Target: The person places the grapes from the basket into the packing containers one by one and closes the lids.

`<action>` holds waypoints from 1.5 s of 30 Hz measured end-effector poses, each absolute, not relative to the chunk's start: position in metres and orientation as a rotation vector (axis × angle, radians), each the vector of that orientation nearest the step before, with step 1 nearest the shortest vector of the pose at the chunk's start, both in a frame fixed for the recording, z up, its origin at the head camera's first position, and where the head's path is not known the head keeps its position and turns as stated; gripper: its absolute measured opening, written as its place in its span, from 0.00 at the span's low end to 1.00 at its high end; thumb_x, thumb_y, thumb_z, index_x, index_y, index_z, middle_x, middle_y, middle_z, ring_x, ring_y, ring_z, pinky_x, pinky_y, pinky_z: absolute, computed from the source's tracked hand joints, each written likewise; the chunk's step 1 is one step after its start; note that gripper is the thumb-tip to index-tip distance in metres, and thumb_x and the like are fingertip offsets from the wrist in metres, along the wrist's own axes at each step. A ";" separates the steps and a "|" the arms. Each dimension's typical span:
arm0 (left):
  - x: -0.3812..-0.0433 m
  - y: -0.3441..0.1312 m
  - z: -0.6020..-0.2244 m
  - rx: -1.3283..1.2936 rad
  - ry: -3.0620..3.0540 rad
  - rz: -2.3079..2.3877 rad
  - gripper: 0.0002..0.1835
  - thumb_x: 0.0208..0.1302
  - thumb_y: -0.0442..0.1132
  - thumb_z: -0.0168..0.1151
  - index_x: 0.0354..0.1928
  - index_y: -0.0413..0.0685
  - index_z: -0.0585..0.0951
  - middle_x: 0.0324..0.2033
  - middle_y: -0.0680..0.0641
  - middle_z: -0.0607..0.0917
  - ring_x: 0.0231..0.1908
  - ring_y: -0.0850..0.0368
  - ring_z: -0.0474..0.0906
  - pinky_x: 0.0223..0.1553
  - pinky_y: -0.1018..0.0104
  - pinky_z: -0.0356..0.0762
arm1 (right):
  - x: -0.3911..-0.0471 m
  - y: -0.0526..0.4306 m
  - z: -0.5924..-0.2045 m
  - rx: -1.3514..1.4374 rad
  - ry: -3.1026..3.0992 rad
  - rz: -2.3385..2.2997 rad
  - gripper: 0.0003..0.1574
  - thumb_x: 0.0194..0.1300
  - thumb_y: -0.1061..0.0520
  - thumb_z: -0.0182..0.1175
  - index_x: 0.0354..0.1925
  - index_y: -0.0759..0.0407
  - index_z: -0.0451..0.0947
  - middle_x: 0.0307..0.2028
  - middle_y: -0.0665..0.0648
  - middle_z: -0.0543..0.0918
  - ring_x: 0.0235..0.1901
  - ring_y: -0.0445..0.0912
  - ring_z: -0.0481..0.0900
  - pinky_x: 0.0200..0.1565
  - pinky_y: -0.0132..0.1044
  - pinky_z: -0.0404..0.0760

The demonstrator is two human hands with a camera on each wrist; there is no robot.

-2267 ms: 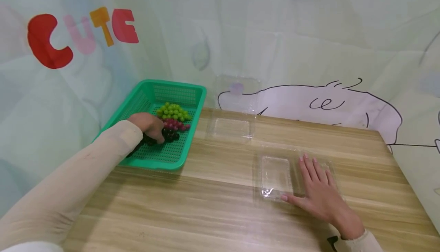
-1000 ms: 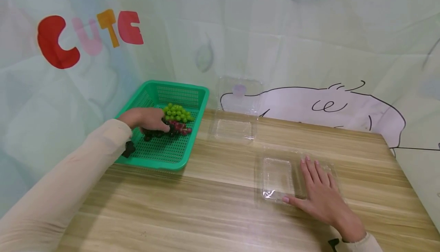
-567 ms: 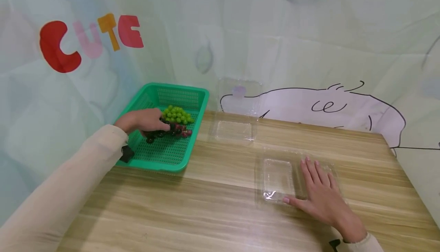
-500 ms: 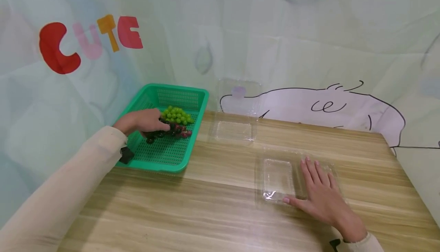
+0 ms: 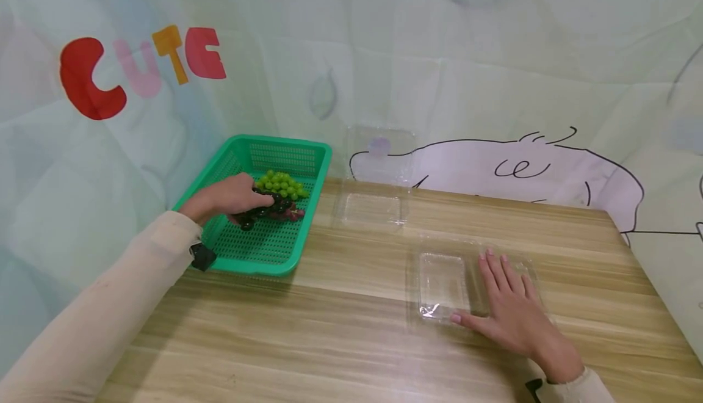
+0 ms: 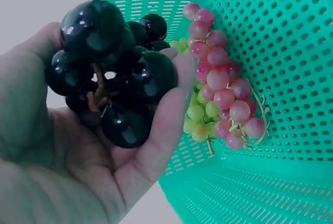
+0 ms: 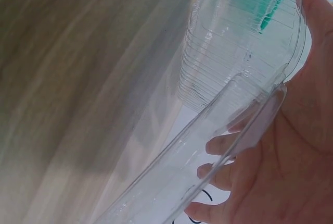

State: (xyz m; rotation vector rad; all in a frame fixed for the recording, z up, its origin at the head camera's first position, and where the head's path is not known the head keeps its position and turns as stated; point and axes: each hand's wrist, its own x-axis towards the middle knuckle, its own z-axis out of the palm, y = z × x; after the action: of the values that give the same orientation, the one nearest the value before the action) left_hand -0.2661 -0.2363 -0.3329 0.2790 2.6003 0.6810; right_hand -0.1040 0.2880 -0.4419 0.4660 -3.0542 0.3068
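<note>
My left hand [image 5: 230, 194] grips a bunch of black grapes [image 6: 127, 122] inside the green plastic basket [image 5: 247, 266]. In the left wrist view its fingers curl round the glossy berries from below, with a brown stem showing between them. Beyond the hand, a bunch of pink-red grapes [image 6: 218, 81] and a bunch of green grapes [image 5: 282, 184] lie on the basket's floor. My right hand [image 5: 516, 317] rests flat with spread fingers on one half of an opened clear plastic box [image 5: 442, 281], its thumb by the near edge. The right wrist view shows the box's ribbed wall and lid.
A second clear plastic box [image 5: 373, 207] stands open at the back of the wooden table [image 5: 329, 336], its lid upright against the printed cloth [image 5: 274, 85]. The cloth hangs behind and along the left side, close to the basket.
My left hand, earlier reaching down among the black grapes, has taken hold of the bunch and shifted it slightly back over the red grapes. The right hand stays on the box.
</note>
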 end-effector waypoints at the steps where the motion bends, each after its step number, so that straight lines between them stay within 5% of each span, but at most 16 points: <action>1: -0.266 -0.236 -0.333 0.272 2.600 0.687 0.27 0.73 0.53 0.55 0.16 0.58 0.57 0.11 0.59 0.53 0.10 0.63 0.56 0.31 0.56 0.86 | -0.104 0.288 -0.442 0.465 -3.054 0.305 0.75 0.58 0.19 0.59 0.80 0.66 0.42 0.79 0.68 0.48 0.77 0.68 0.45 0.68 0.74 0.50; 32: -0.254 -0.235 -0.335 0.165 2.598 0.858 0.29 0.74 0.56 0.55 0.15 0.58 0.58 0.10 0.58 0.55 0.11 0.63 0.56 0.35 0.56 0.87 | -0.103 0.286 -0.441 0.457 -3.053 0.307 0.76 0.58 0.19 0.59 0.81 0.63 0.39 0.79 0.68 0.48 0.77 0.68 0.46 0.68 0.75 0.50; 45: -0.248 -0.230 -0.334 0.055 2.605 0.996 0.28 0.73 0.58 0.56 0.18 0.58 0.58 0.13 0.58 0.58 0.16 0.58 0.66 0.38 0.55 0.87 | -0.103 0.288 -0.443 0.460 -3.041 0.304 0.76 0.57 0.19 0.59 0.80 0.65 0.42 0.79 0.68 0.49 0.77 0.67 0.46 0.67 0.75 0.51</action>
State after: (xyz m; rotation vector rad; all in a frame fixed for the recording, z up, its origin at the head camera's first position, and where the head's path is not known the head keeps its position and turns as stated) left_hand -0.2477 -0.2300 -0.3337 0.0548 2.6048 0.9961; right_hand -0.1034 0.2878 -0.4425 0.4596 -3.0412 0.3042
